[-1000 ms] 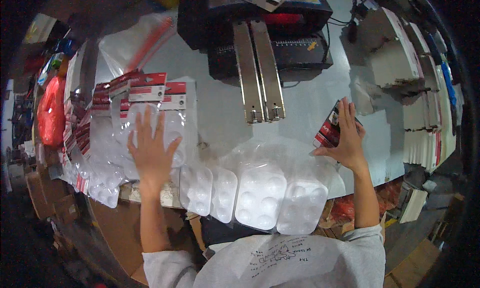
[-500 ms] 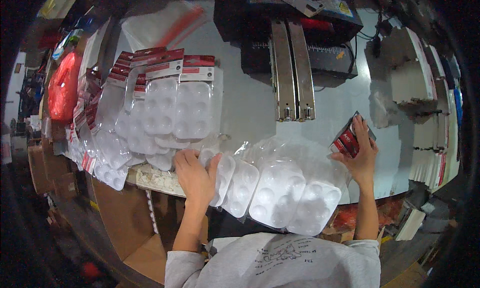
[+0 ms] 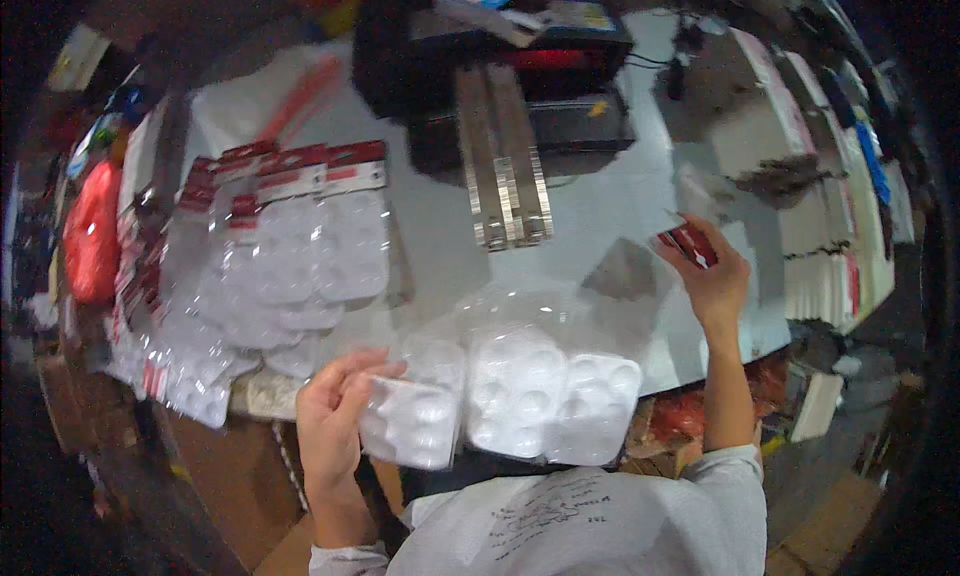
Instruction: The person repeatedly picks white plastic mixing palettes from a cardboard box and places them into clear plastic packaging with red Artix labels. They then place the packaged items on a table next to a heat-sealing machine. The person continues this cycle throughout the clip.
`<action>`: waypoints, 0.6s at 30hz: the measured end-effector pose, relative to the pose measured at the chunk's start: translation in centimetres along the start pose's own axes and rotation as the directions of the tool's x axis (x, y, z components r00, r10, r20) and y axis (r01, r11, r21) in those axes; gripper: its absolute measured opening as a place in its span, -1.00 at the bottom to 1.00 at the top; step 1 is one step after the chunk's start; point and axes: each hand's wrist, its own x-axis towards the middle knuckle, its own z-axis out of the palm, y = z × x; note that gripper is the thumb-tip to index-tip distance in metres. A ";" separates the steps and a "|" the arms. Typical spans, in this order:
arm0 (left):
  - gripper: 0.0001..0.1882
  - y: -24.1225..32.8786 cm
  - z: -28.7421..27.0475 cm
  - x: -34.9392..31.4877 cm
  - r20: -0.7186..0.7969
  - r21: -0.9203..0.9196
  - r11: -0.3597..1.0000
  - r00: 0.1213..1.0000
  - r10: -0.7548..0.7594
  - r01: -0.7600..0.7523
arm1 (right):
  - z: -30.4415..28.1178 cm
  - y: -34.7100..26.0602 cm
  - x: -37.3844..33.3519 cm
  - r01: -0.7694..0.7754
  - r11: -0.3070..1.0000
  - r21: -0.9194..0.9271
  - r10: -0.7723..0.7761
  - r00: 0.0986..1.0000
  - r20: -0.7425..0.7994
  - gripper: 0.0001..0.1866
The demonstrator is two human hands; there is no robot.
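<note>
At the table's near edge, my left hand (image 3: 335, 411) pinches the side of a white plastic palette (image 3: 415, 426) with round wells, in a clear bag. More bagged white palettes (image 3: 515, 386) lie in a row to its right, overlapping one another. Off to the right, my right hand (image 3: 715, 276) is closed on a folded red and dark header card (image 3: 690, 244), raised over the table with its shadow below. On the left lies a heap of bagged palettes with red and white header cards (image 3: 322, 241). Motion blurs part of the picture.
A black machine (image 3: 520, 66) stands at the back, with two metal rails (image 3: 505, 166) reaching toward me. Stacks of white card (image 3: 815, 226) line the right side. A red bag (image 3: 92, 231) sits far left; a cardboard box (image 3: 215, 466) stands below the table edge.
My left hand has come nearer to me and left, pulling a bagged palette out of the row. My right hand has lifted the header card off the table. The whole view has shifted.
</note>
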 end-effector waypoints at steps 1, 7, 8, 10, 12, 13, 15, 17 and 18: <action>-0.70 0.1 0.8 0.2 0.039 -0.100 0.995 0.999 -0.008 0.012 | -0.4 -0.2 0.1 0.020 0.996 0.085 -0.018 0.999 -0.031 -0.56; -0.71 0.5 5.5 0.8 0.173 -0.159 0.982 0.982 -0.072 0.100 | -1.7 -0.4 0.9 -0.008 1.000 -0.021 0.009 0.999 0.054 -0.59; -0.71 0.3 6.2 1.1 0.230 -0.219 0.964 0.968 -0.098 0.150 | -2.0 -0.7 1.3 -0.006 1.000 -0.020 0.008 0.996 0.084 -0.59; -0.71 0.0 7.6 1.4 0.289 -0.196 0.964 0.950 -0.120 0.181 | -2.5 -1.9 1.8 -0.035 0.999 -0.039 0.040 0.992 0.118 -0.59; -0.71 -0.2 8.6 1.6 0.345 -0.214 0.955 0.930 -0.122 0.205 | -3.2 -3.8 2.0 -0.171 0.977 -0.129 0.189 0.971 0.144 -0.58; -0.71 -0.3 9.0 1.6 0.337 -0.206 0.959 0.934 -0.119 0.197 | -3.6 -4.8 1.8 -0.068 0.996 0.058 0.054 0.975 0.214 -0.58; -0.71 -0.4 9.5 1.3 0.308 -0.193 0.961 0.942 -0.131 0.197 | -4.2 -7.2 0.1 -0.057 0.932 0.358 -0.071 0.940 0.335 -0.57; -0.78 -0.5 9.9 0.8 0.231 -0.058 0.997 0.972 -0.040 0.055 | -2.6 -9.1 -1.4 0.071 0.922 0.380 -0.236 0.882 0.408 -0.59; -0.80 -0.5 10.0 0.5 0.216 0.065 0.998 0.976 0.010 -0.024 | -1.9 -9.7 -1.6 0.063 0.937 0.343 -0.229 0.853 0.469 -0.61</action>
